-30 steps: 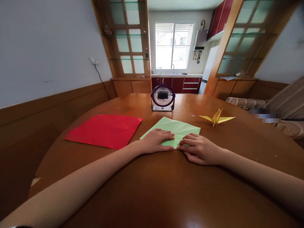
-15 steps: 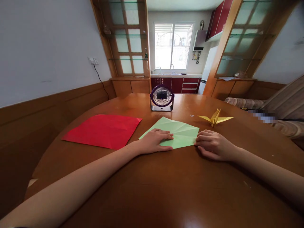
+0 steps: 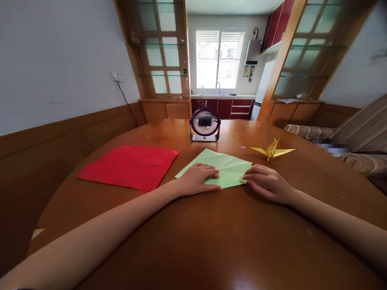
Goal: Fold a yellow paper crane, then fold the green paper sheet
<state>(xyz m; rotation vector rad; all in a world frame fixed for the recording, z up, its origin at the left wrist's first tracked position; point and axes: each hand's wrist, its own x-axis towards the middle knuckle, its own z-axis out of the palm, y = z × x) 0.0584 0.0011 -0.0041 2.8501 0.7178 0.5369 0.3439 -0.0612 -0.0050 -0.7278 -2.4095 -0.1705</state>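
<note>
The green paper [image 3: 225,167] looks thin, light and bendy. The left hand [image 3: 198,179] lies flat on it; the right hand [image 3: 264,183], loosely curled, touches its corner, holding nothing.

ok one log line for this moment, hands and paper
left hand: flat on green paper | right hand: fingertips at its right corner | paper: folded, on table | nearby: red sheet, yellow crane, fan
</note>
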